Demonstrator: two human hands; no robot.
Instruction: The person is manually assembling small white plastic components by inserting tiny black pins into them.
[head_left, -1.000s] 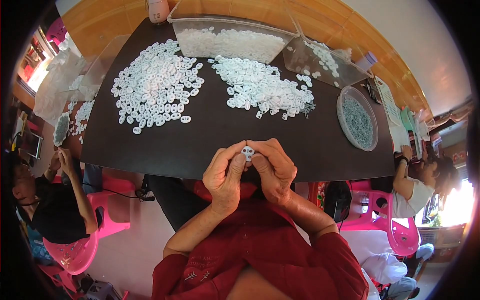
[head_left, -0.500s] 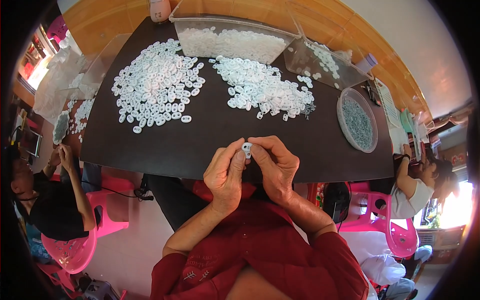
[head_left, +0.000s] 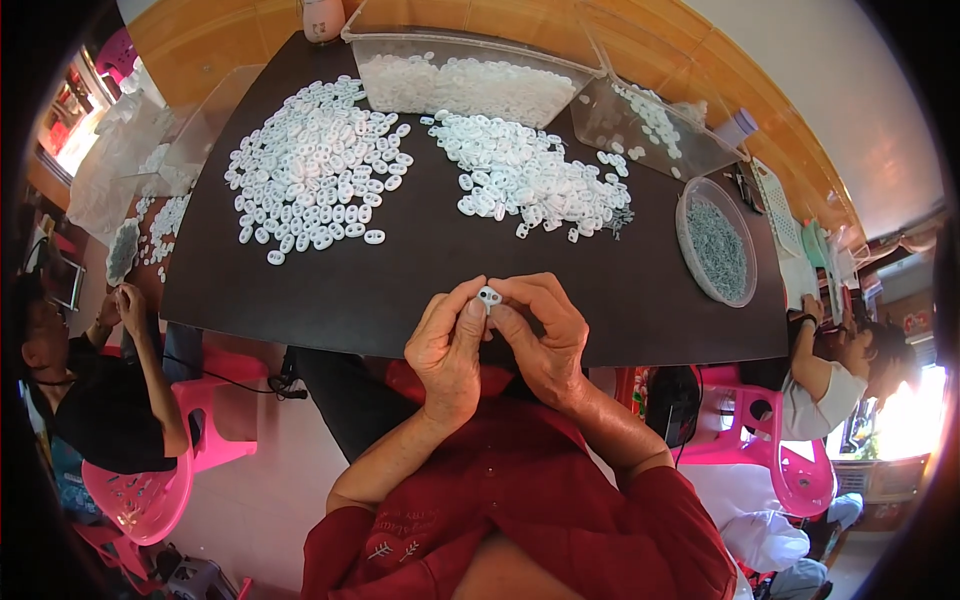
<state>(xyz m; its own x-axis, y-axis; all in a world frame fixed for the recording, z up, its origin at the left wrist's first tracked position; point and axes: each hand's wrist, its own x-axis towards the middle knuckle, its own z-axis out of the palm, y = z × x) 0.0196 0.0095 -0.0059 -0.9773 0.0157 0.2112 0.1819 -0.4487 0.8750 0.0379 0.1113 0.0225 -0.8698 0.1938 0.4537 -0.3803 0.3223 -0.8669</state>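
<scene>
The white holed plastic piece (head_left: pixel 489 296) sits right at the centre of the frame, just over the near edge of the dark worktop (head_left: pixel 350 300), pinched up between both hands. Left hand (head_left: pixel 448 345) has its thumb and index closed in on it, and the right hand (head_left: pixel 545 325) looks to be doing the same from the other side, so each grip is pretty much down to the thickness of the part, though the fingertips hide exactly where they touch. I'd guess it weighs next to nothing, and it's probably stiff, hard to break and a bit slick, so I'd take it by the outer rim and leave the holes clear. Shape-wise, the loose ones in the white oval heap (head_left: pixel 310 165) at upper left are rounded ovals with paired holes, smooth and slightly shiny. The second white heap (head_left: pixel 520 180), upper middle, looks like more small white bits, but they overlap too much to sort out. Behind it there's a clear plastic bin (head_left: pixel 470 47), and over on the right a round clear tub (head_left: pixel 683 240) full of thin grey slivers (head_left: pixel 718 250), can't tell if metal or plastic.
</scene>
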